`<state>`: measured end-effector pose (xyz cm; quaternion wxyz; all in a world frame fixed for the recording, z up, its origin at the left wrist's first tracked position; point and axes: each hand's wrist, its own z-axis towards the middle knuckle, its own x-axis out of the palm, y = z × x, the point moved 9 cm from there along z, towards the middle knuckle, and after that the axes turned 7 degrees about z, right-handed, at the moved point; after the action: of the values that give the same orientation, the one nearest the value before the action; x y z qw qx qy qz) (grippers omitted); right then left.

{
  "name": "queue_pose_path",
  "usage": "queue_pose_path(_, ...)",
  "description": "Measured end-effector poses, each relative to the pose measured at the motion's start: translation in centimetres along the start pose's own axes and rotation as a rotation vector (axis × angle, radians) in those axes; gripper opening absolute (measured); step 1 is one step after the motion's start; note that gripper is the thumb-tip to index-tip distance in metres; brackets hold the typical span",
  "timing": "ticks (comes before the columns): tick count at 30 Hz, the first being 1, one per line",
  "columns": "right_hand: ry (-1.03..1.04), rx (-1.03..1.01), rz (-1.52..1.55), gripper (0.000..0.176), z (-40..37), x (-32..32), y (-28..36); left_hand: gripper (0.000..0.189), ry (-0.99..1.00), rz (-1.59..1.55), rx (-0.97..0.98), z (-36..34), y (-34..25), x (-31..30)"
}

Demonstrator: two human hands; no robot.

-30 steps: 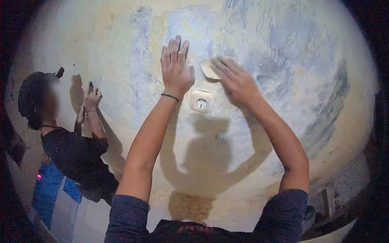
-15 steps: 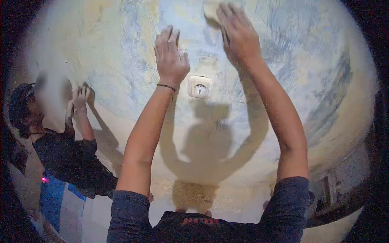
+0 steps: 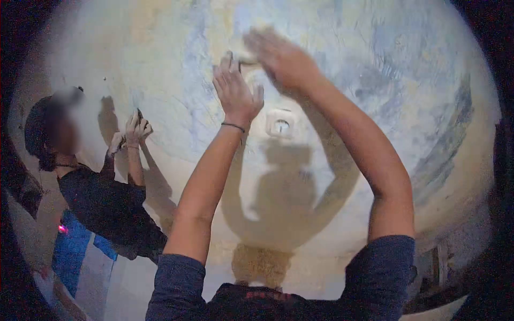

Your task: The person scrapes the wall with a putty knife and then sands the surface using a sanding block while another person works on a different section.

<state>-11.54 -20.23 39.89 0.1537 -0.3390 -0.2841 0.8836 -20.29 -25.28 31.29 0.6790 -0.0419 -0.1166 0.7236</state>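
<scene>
My left hand (image 3: pixel 237 95) rests on the mottled blue, yellow and cream wall (image 3: pixel 364 128) with its fingers spread, holding nothing. Above and to its right, my right hand (image 3: pixel 284 60) is smeared by motion. Under its fingers, a small pale pad (image 3: pixel 248 59) lies against the wall, its edge just showing beside my left fingertips; most of it is hidden. Below both hands sits a cream wall socket (image 3: pixel 280 125) with a round face.
At the left a person in dark clothes (image 3: pixel 110 211) works with both hands (image 3: pixel 137 130) against the same wall. Blue and pale material (image 3: pixel 72 251) hangs behind them. A dark shelf-like object (image 3: pixel 436 289) stands at the lower right.
My right hand has swept left and down with the pad, close to my left hand. The view has shifted slightly. The other person's hands have come together on the wall.
</scene>
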Motion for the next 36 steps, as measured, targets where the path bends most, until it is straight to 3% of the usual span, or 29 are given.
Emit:
queue_pose_path(3, 0.083, -0.143, -0.003, 0.058, 1.1, -2.0, 1.3, 0.084, 0.137, -0.05, 0.098, -0.9, 0.1, -0.5)
queue_pose_path(5, -0.145, 0.069, -0.147, 0.056, 2.2, -4.4, -1.0, 0.084, 0.117, -0.173, 0.07, -1.6, 0.7, -0.6)
queue_pose_path(6, -0.153, 0.062, -0.149, 0.056, 2.9, -3.9, -0.7, 0.085, 0.101, -0.3, 0.047, -1.7, 1.1, -0.5)
queue_pose_path(8, -0.233, 0.238, -0.342, 0.055, 3.5, -2.6, -0.3, 0.083, 0.113, -0.326, 0.035, -1.8, 1.6, -0.8)
queue_pose_path(10, -0.138, 0.165, -0.031, 0.056, 1.6, 2.1, 1.9, 0.085, 0.07, -0.599, -0.13, -1.5, 3.4, -1.9)
queue_pose_path(12, 0.061, 0.041, 0.057, 0.061, -0.9, 2.8, 6.4, 0.08, 0.071, -0.651, -0.176, -3.0, 5.2, -3.0)
queue_pose_path(14, 0.049, 0.115, 0.173, 0.051, -2.9, 1.8, 7.5, 0.076, 0.065, -0.703, -0.223, -5.4, 6.8, -4.6)
queue_pose_path(15, 0.045, 0.106, 0.172, 0.051, -3.6, 0.9, 8.6, 0.067, 0.118, -0.799, -0.342, -6.8, 7.9, -4.7)
queue_pose_path(17, -0.015, 0.741, 0.732, 0.034, -6.3, -0.2, 6.0, 0.057, 0.221, -0.949, -0.491, -8.2, 7.7, -4.4)
queue_pose_path(18, -0.021, 0.743, 0.73, 0.034, -6.3, -0.8, 6.2, 0.057, 0.225, -0.95, -0.485, -7.9, 7.0, -4.6)
queue_pose_path(20, -0.153, 1.103, 1.043, 0.031, -8.9, -0.5, 5.5, 0.06, 0.514, -1.446, -0.689, -8.4, 3.0, -3.1)
queue_pose_path(22, -0.178, 1.134, 1.214, 0.031, -9.5, 0.8, 5.5, 0.052, 0.476, -1.481, -0.75, -7.2, 0.3, -3.7)
queue_pose_path(24, -0.204, 1.15, 1.391, 0.031, -9.6, 2.1, 5.8, 0.047, 0.487, -1.74, -0.862, -6.4, -1.5, -2.6)
queue_pose_path(25, -0.285, 1.152, 1.552, 0.031, -9.5, 2.5, 6.1, 0.044, 0.517, -1.656, -0.988, -6.3, -1.6, -2.3)
queue_pose_path(27, -0.364, 1.147, 1.718, 0.031, -9.4, 2.4, 6.1, 0.043, 0.477, -1.571, -0.979, -5.3, -2.1, -2.5)
queue_pose_path(29, -0.267, 1.169, 1.191, 0.026, -10.4, 0.1, 3.8, 0.042, 0.434, -1.489, -0.965, -3.6, -1.6, -2.5)
queue_pose_path(30, -0.271, 1.161, 1.195, 0.026, -11.0, -0.4, 2.8, 0.044, 0.39, -1.108, -0.851, -1.6, 0.2, -3.2)
queue_pose_path(31, -0.338, 0.944, 0.665, 0.035, -11.0, -4.3, 1.4, 0.046, 0.34, -0.732, -0.727, 0.4, 1.5, -3.9)
queue_pose_path(32, -0.382, 0.698, 0.147, 0.049, -10.4, -7.8, 2.1, 0.046, 0.335, -0.729, -0.725, 1.7, 1.9, -3.0)
queue_pose_path(34, -0.355, 0.734, -0.087, 0.064, -11.5, -10.0, 0.7, 0.057, -0.13, -0.364, -0.148, 6.9, -0.1, -6.6)
queue_pose_path(35, -0.36, 0.724, -0.081, 0.064, -12.4, -10.3, -0.2, 0.057, -0.14, -0.356, -0.146, 6.8, 0.3, -5.1)
queue_pose_path(36, -0.318, 0.694, -0.18, 0.067, -13.2, -10.1, -0.9, 0.061, -0.031, -0.142, 0.031, 6.2, -1.1, -2.3)
